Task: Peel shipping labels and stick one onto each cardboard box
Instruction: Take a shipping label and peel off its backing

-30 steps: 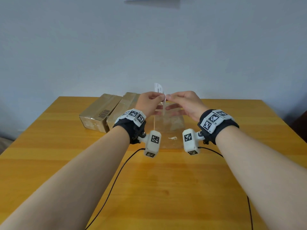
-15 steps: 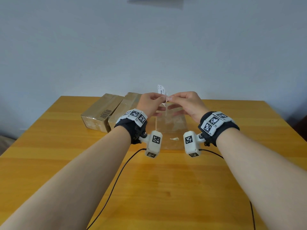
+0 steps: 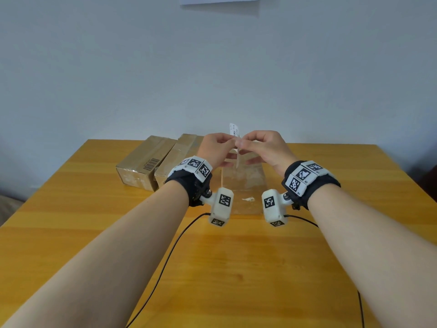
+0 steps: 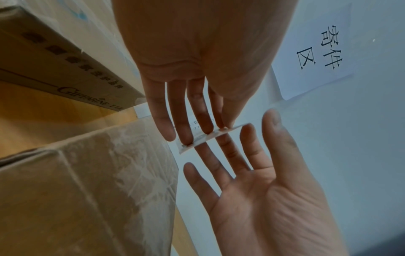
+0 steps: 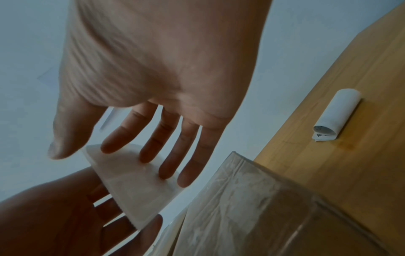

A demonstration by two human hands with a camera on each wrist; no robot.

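Observation:
Above a taped cardboard box (image 3: pixel 243 185) I hold a white shipping label (image 3: pixel 234 131) upright between both hands. My left hand (image 3: pixel 230 141) pinches it from the left and my right hand (image 3: pixel 243 140) pinches it from the right, thumbs and forefingers meeting at its edge. In the left wrist view the label (image 4: pixel 210 136) shows edge-on between the left hand (image 4: pixel 197 131) and the right hand (image 4: pixel 252 138). In the right wrist view the right hand (image 5: pixel 122 147) lays straight fingers on the label (image 5: pixel 136 181). Two more boxes (image 3: pixel 146 162) (image 3: pixel 176 157) lie side by side at the back left.
A roll of labels (image 5: pixel 335 114) lies on the wooden table (image 3: pixel 236 268) to the right of the taped box (image 5: pixel 263 207). A white paper scrap (image 3: pixel 248 199) sits on that box's front. Black cables (image 3: pixel 165 261) run towards me. A paper sign (image 4: pixel 317 50) hangs on the wall.
Both hands stay together at the label above the box. The label's upper end has shifted slightly to the right.

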